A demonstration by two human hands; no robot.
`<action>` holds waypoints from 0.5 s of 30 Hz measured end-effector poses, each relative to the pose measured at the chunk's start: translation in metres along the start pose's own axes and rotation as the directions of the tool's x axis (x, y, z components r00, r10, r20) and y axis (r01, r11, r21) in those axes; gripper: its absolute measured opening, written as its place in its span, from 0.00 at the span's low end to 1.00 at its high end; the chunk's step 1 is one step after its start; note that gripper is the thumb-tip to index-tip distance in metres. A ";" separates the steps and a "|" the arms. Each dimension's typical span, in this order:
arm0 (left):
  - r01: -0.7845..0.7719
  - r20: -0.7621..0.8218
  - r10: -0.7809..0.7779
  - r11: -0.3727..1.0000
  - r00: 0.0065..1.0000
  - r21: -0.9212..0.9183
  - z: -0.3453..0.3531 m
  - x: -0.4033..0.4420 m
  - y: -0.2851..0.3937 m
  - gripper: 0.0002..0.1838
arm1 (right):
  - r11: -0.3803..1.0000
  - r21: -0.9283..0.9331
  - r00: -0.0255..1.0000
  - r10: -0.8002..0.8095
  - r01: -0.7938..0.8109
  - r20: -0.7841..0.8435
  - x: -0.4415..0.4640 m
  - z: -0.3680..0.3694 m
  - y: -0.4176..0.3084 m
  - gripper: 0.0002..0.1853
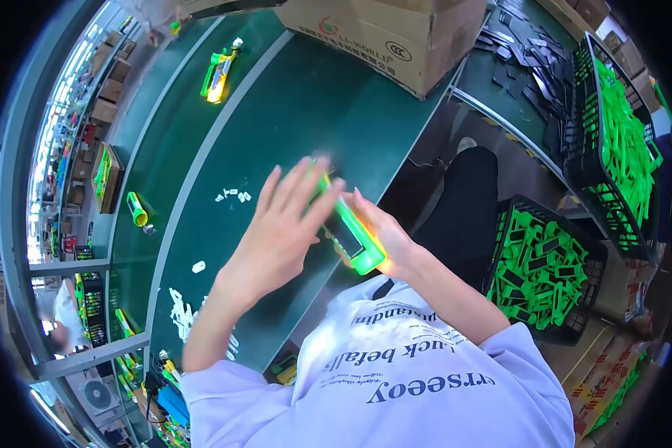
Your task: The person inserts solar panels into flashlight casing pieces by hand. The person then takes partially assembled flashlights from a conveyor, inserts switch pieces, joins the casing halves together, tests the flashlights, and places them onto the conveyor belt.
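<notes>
A bright green handheld light (364, 258) with a dark panel glows yellow-orange along one edge. My right hand (393, 237) wraps around it from the right side. Across its upper end passes my left hand (276, 224), fingers stretched out and spread, slightly blurred; whether they touch the light I cannot tell. The far end of the light is partly covered by those fingers. Beneath both hands lies the dark green bench (306, 112). Small white pieces (234, 195) lie left of my left hand, with more white strips (179, 313) nearer my body.
A cardboard box (388, 37) stands at the bench's far end. Another lit green light (218, 75) and a green one (136, 209) rest on the left strip. Black crates (575, 142) of green parts (623, 134) stand at right. Black flat pieces (515, 56) lie beyond.
</notes>
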State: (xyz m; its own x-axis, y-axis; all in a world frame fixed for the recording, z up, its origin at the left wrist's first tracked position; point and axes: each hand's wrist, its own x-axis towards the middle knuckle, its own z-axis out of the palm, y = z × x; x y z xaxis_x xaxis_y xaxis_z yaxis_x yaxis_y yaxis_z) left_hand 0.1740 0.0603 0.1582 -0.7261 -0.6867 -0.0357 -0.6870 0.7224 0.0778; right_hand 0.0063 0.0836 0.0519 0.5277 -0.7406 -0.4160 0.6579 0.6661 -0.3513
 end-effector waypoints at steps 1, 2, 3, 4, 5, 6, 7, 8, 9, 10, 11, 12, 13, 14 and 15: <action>0.023 -0.179 -0.040 0.995 0.983 -0.096 0.005 -0.002 0.001 0.32 | 0.999 0.038 0.985 -0.029 0.023 0.171 -0.001 -0.013 0.000 0.22; 0.011 -0.173 -0.027 0.996 0.985 -0.091 0.010 -0.004 0.008 0.32 | 0.998 0.049 0.984 -0.041 0.033 0.171 0.001 -0.016 0.001 0.22; 0.269 -0.196 -0.376 0.867 0.906 -0.420 0.017 -0.006 0.018 0.30 | 0.991 -0.030 0.986 -0.129 0.133 0.109 0.003 -0.017 0.004 0.21; 0.439 -0.091 -0.677 0.568 0.730 -0.696 0.026 -0.008 0.026 0.29 | 0.969 -0.114 0.975 -0.217 0.221 0.049 0.004 -0.016 0.007 0.21; 0.373 -0.058 -0.648 0.507 0.760 -0.777 0.043 -0.009 0.026 0.27 | 0.953 -0.151 0.965 -0.259 0.263 0.046 0.003 -0.013 0.008 0.21; 0.355 0.072 -0.640 0.326 0.765 -0.876 0.055 -0.008 0.028 0.29 | 0.955 -0.141 0.965 -0.259 0.263 0.041 0.003 -0.012 0.010 0.21; 0.315 0.053 -0.655 0.289 0.754 -0.904 0.058 -0.005 0.039 0.32 | 0.937 -0.183 0.955 -0.296 0.297 0.031 0.003 -0.010 0.013 0.21; 0.271 0.033 -0.673 0.252 0.739 -0.929 0.061 -0.001 0.048 0.34 | 0.917 -0.228 0.943 -0.331 0.328 0.026 0.004 -0.010 0.015 0.22; 0.297 0.029 -0.692 0.271 0.721 -0.916 0.066 0.000 0.050 0.36 | 0.907 -0.234 0.935 -0.351 0.351 0.045 0.005 -0.012 0.016 0.22; 0.300 0.033 -0.694 0.268 0.719 -0.915 0.070 -0.001 0.050 0.36 | 0.908 -0.234 0.937 -0.347 0.347 0.043 0.006 -0.013 0.017 0.22; 0.236 0.043 -0.708 0.177 0.705 -0.955 0.074 -0.001 0.050 0.36 | 0.894 -0.228 0.922 -0.385 0.386 0.050 0.007 -0.014 0.017 0.22; 0.167 0.055 -0.722 0.084 0.689 -0.982 0.077 -0.001 0.050 0.36 | 0.879 -0.222 0.906 -0.420 0.422 0.057 0.007 -0.016 0.017 0.22; 0.171 0.060 -0.726 0.079 0.685 -0.982 0.077 -0.002 0.050 0.36 | 0.897 -0.176 0.913 -0.402 0.407 0.060 0.008 -0.018 0.017 0.22; 0.160 0.065 -0.717 0.066 0.694 -0.985 0.077 -0.003 0.049 0.36 | 0.899 -0.175 0.916 -0.397 0.401 0.059 0.007 -0.018 0.017 0.22; 0.150 0.068 -0.707 0.054 0.704 -0.987 0.077 -0.004 0.048 0.36 | 0.889 -0.188 0.908 -0.416 0.417 0.047 0.006 -0.016 0.017 0.22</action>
State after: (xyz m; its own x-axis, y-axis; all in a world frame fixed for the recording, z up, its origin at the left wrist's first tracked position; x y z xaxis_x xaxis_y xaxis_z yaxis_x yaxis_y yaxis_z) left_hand 0.1414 0.1039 0.0852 -0.0277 -0.9886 -0.1479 -0.1185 -0.1437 0.9825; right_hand 0.0121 0.0917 0.0296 0.2308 -0.9538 -0.1924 0.7040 0.3002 -0.6436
